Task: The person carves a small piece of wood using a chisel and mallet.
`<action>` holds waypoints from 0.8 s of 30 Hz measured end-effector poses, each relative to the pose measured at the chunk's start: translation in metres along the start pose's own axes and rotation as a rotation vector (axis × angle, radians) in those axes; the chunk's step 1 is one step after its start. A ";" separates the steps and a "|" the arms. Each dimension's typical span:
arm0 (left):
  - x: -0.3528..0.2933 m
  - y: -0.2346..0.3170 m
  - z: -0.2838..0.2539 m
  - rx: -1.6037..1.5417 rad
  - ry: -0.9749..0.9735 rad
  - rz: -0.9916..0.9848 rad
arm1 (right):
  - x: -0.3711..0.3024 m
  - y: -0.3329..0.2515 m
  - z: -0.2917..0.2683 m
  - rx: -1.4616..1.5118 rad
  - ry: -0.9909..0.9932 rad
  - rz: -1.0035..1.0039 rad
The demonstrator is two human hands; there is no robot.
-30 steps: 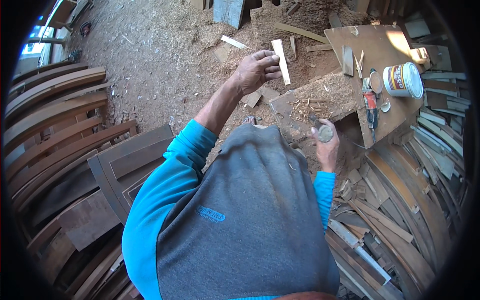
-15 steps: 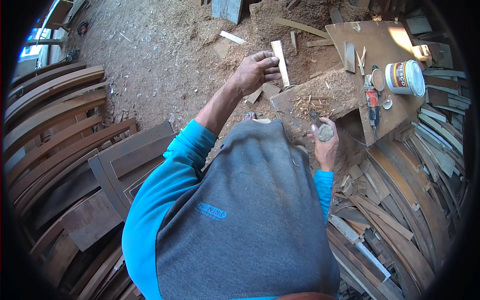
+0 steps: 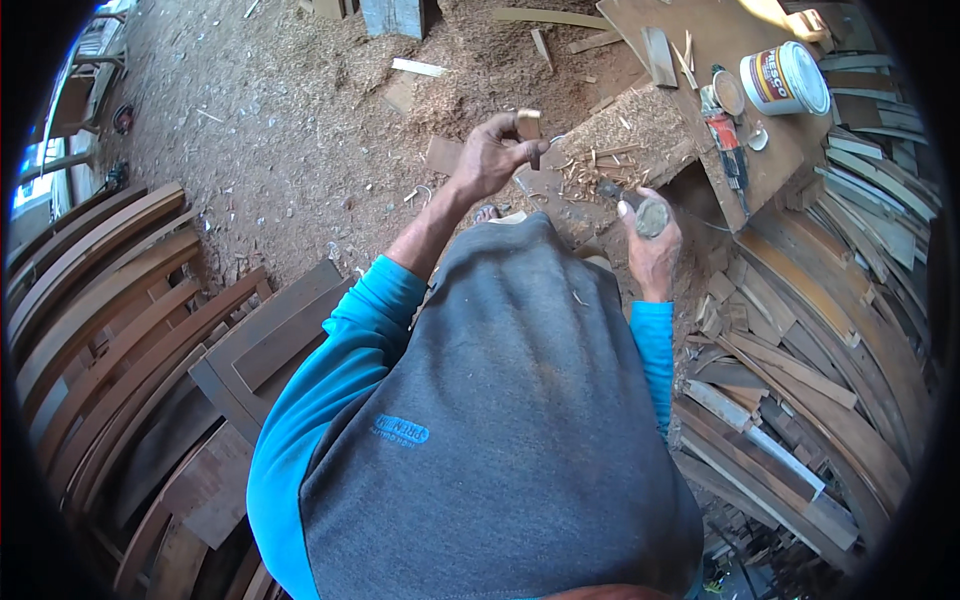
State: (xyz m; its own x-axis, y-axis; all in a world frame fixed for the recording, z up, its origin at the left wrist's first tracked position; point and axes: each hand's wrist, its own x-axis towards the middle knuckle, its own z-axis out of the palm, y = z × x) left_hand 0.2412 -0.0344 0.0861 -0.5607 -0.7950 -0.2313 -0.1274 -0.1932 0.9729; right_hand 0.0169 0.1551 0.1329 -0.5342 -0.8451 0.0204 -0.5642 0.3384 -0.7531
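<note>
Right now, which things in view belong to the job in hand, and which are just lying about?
Job in hand:
- small wood piece, held in left hand
- round-ended tool, held in right hand

Apparently just lying about, untouched:
- white bucket
- red-and-dark power tool
- stacked timbers, left

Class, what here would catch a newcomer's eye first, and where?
The bright blue sleeves stand out first, either side of the grey shirt. Next comes the white bucket on the board at upper right. In the upper middle, the left hand grips a wood piece; right of it, the right hand holds a round-ended tool.
</note>
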 end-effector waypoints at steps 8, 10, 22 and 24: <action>0.004 -0.083 0.061 0.351 0.058 0.184 | -0.005 -0.066 -0.048 0.187 0.181 -0.146; 0.003 -0.101 0.067 0.357 0.043 0.190 | -0.005 -0.076 -0.052 0.244 0.156 -0.159; -0.002 -0.105 0.081 0.336 0.028 0.159 | -0.007 -0.073 -0.042 0.157 0.015 -0.165; 0.000 -0.107 0.080 0.369 0.016 0.125 | -0.007 -0.070 -0.037 0.149 -0.001 -0.147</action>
State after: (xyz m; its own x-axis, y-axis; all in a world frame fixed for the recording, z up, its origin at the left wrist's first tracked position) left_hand 0.1889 0.0322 -0.0179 -0.5778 -0.8090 -0.1082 -0.3462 0.1228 0.9301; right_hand 0.0368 0.1531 0.2095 -0.4519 -0.8815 0.1367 -0.5365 0.1461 -0.8312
